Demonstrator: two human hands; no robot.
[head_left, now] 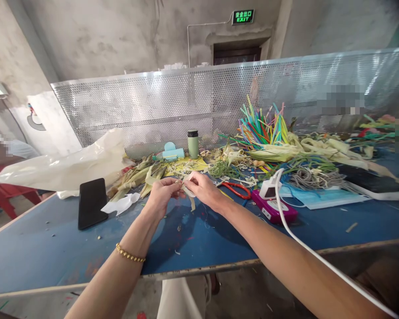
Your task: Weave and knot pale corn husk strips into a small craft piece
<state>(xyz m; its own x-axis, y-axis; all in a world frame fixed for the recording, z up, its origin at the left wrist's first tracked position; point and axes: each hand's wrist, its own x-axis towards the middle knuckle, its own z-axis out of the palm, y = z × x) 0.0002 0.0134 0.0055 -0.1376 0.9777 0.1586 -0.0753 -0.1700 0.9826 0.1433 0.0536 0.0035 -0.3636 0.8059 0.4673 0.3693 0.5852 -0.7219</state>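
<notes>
My left hand [162, 194] and my right hand [204, 189] meet above the middle of the blue table. Between their fingertips is a pale strip of corn husk [192, 204], one end hanging down below the fingers. The fingers of both hands are closed in a pinch on it. What lies right between the fingertips is partly covered by the fingers. Just left of my left hand lie dried corn husks [133, 179] and a torn white piece of paper [122, 204]. Red-handled scissors [237, 189] lie to the right of my right hand.
A black phone [92, 204] lies left; a purple power strip [279, 212] with a white cable [292, 235] is right. Behind stand a green bottle [193, 145], colourful pipe cleaners [264, 124] and a perforated metal screen [159, 106]. A blue mask [319, 197] lies right. A person sits far left.
</notes>
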